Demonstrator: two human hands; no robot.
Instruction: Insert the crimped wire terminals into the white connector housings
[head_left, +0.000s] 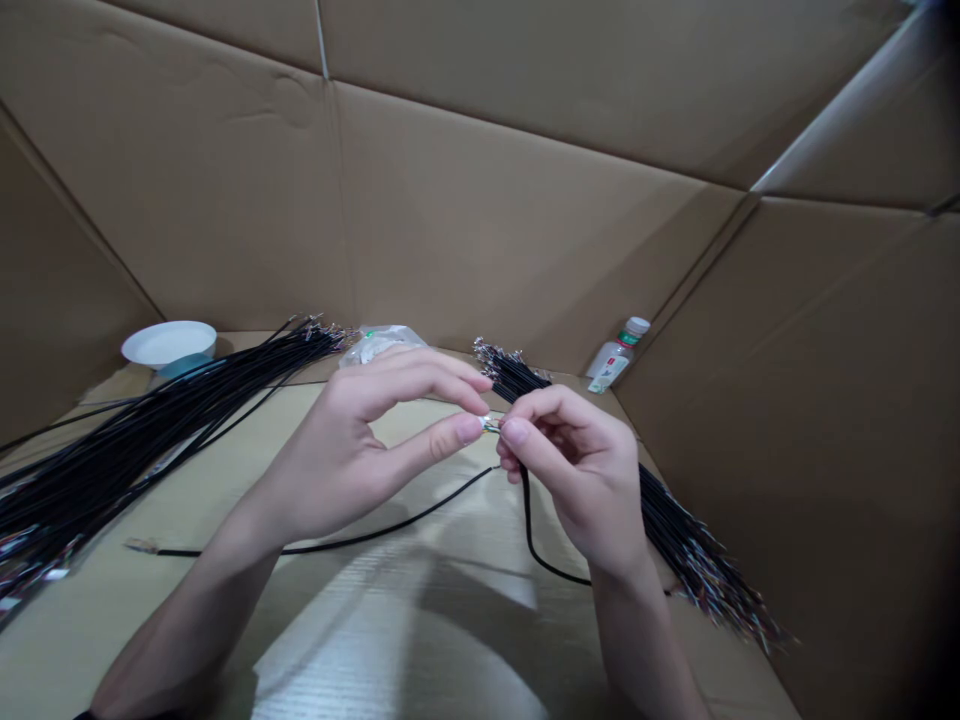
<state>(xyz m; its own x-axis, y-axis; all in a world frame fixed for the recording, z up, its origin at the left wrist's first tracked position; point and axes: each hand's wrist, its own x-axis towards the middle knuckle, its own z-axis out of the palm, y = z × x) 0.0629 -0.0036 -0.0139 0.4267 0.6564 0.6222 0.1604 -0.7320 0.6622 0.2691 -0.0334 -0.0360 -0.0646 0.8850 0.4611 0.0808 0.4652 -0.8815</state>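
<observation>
Firstly, the tabletop (352, 635) shows between the forearms, leaving open room below the hands. A loose black cable (367, 538) lies across it beneath the left wrist, one end just below the right fingers. Above this, the right hand (574, 450) pinches a second black cable (528, 520) near its end, thumb against forefinger; the sheath drops from the grip and curves rightward toward the wrist. Its exposed wires (492, 425) sit left of the right fingertips, long axis running roughly crosswise toward the left hand (360, 430). The left thumb and forefinger meet the wire tips; whether they grasp or merely touch cannot be told. Farther out, a left bundle (187, 430) and a right bundle (664, 510) of cables bound the sides. Beyond lie a plastic bag (379, 343), bottle (616, 357) and white bowl (169, 342), before cardboard walls (525, 230) closing the far and right edges.
</observation>
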